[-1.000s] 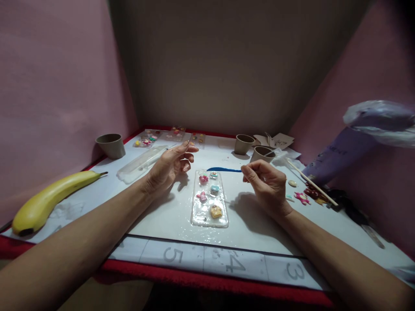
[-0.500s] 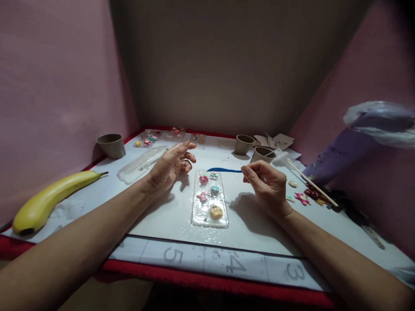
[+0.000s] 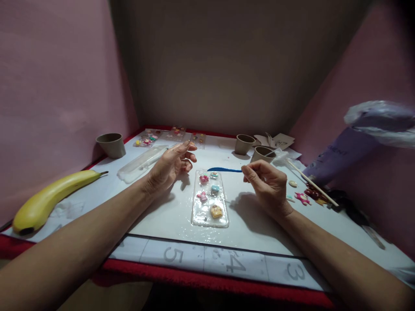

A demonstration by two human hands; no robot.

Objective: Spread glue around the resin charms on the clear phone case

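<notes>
While both hands are staying apart above the white board [image 3: 162, 229], the head camera is showing a clear case [image 3: 210, 220] that is lying flat on this board, between the hands and a little below their level in the view. On its glossy surface, five small charms are sitting: two at the far end, one pink charm [image 3: 202, 197] and one pale blue charm [image 3: 215, 189] near the middle, and one yellow charm [image 3: 216, 211] near the close end. The left hand [image 3: 177, 162] is hanging open to the left of the case, with its fingers loosely bent and touching nothing that I can see. The right hand [image 3: 266, 181] is closing its thumb and index fingertip together, to the right of the case; whether something thin is being held there, I cannot tell. Just beside these fingertips, a blue strip [image 3: 223, 169] is ending, but I cannot tell if they are touching it. Behind the left hand a clear tray [image 3: 129, 172] is lying, and farther left a yellow banana [image 3: 48, 198] is resting. To the right of the right hand, a wooden stick [image 3: 313, 182] is lying near a magenta charm [image 3: 302, 198]. Farther back, two grey cups [image 3: 244, 145] are standing close together.
</notes>
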